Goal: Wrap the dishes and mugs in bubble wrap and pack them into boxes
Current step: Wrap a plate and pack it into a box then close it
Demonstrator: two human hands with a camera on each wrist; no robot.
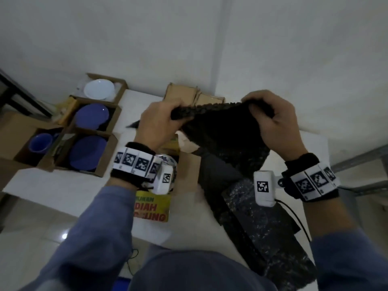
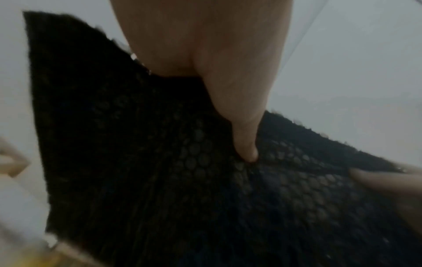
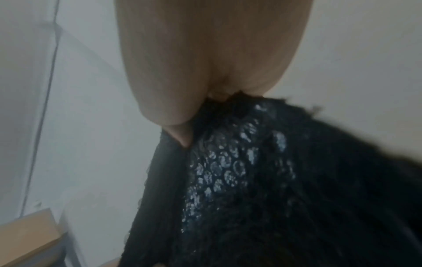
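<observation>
Above the table [image 1: 63, 190], left hand [image 1: 156, 124], right hand [image 1: 273, 120] pinching bubble wrap [image 1: 222, 131]

The lifted bubble wrap [image 1: 226, 131] hides the open box [image 1: 184, 162] beneath it and part of the tabletop [image 1: 63, 185]. The left wrist camera [image 1: 163, 179] covers a patterned object. The yellow label [image 1: 152, 208] reads only in part. Both wrist views are blurred.

Blue sleeves [image 1: 98, 223], black wristbands [image 1: 302, 162] with white coded tags, 2 white wrist cameras [image 1: 264, 187], 1 black cable [image 1: 298, 219].
</observation>
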